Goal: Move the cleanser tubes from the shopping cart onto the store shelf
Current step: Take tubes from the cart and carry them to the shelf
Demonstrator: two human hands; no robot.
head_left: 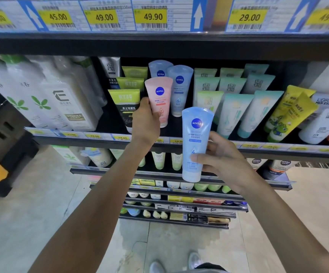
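Right hand (pixel 221 160) nearest, fingers and thumb curled round a blue Nivea tube (pixel 196 143), held upright, cap end down, in front of the shelf edge and not touching the shelf (pixel 199 143). Left hand (pixel 146 120) further in, gripping the lower part of a pink Nivea tube (pixel 159 99) that stands cap-down on the shelf (whether its cap actually rests on the board is hidden by the hand). Just behind and right of the pink one, two more blue Nivea tubes (pixel 179 89) stand in a row running back. Left of the pink tube: green-and-black men's cleanser tubes (pixel 125 107). Right: pale green and teal tubes (pixel 236 109), then yellow tubes (pixel 293 113) leaning. Far left, white bottles (pixel 41 99). Yellow price tags (pixel 152 16) on the rail above. Shoes (pixel 194 260) and tiled floor (pixel 31 203) below. Cart not in view.
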